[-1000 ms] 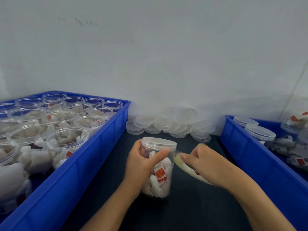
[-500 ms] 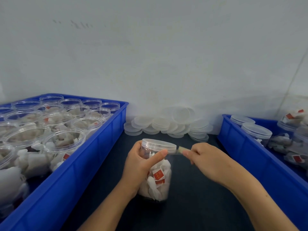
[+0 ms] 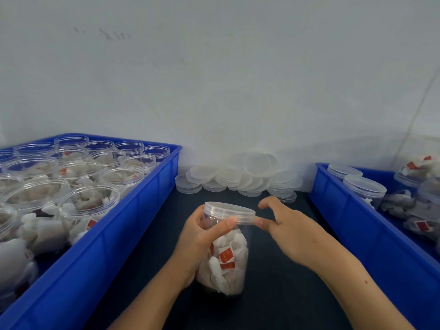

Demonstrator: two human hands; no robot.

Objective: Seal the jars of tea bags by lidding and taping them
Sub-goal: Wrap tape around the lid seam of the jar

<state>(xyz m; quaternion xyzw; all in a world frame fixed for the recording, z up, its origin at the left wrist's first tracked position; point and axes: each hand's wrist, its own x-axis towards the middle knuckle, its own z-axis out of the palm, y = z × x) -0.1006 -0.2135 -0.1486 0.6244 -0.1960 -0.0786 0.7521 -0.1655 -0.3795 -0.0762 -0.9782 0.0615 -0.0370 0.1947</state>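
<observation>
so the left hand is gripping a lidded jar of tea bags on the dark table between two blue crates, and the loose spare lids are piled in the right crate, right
Not quite. The spare lids are piled on the dark table against the wall, between the two blue crates, not in the right one. The head view shows this. The rest holds: the left hand grips the lidded jar of tea bags.

Even, soft light from above; I see no hard glare. Faint shadow on the wall behind the stacked lids. Wide-angle bending bows the blue crates at both edges. Overall slightly soft, edges blurrier.
</observation>
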